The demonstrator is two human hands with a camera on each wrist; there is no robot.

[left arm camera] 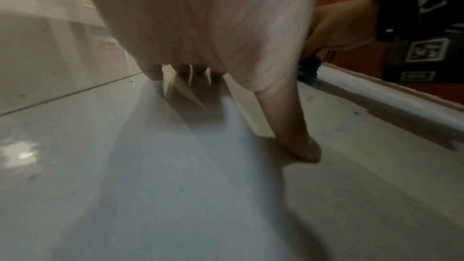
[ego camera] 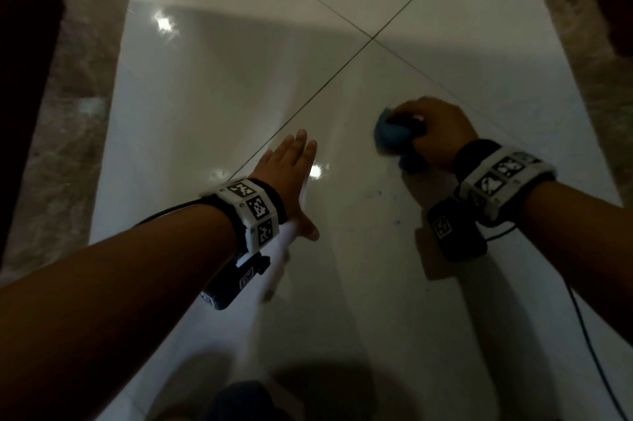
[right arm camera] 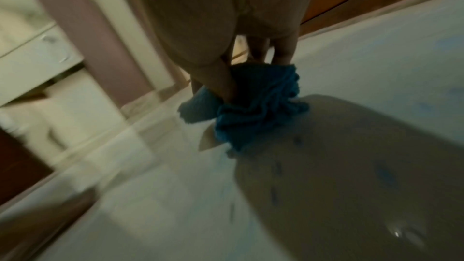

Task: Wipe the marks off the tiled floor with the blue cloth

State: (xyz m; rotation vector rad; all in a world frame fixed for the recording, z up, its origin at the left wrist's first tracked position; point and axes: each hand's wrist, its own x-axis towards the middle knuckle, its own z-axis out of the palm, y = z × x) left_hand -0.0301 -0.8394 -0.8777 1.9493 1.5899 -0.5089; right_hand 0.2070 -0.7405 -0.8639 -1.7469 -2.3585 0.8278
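My right hand (ego camera: 428, 133) grips a bunched blue cloth (ego camera: 390, 134) and holds it down on the glossy white tiled floor (ego camera: 205, 95). In the right wrist view the cloth (right arm camera: 253, 110) bulges out below my curled fingers, its lower folds on the tile. Small blue marks (ego camera: 378, 194) dot the floor just behind the cloth, toward me, and show as blurred streaks (right arm camera: 384, 174) in the right wrist view. My left hand (ego camera: 291, 174) lies flat on the floor to the left, fingers straight, thumb spread; its fingertips (left arm camera: 153, 72) touch the tile and it holds nothing.
Dark grout lines cross at a joint (ego camera: 372, 38) ahead of both hands. Brown marbled borders (ego camera: 65, 119) run along the left and right of the white tiles. A black cable (ego camera: 589, 345) trails from my right wrist. Dark wooden furniture (ego camera: 20, 43) stands at far left.
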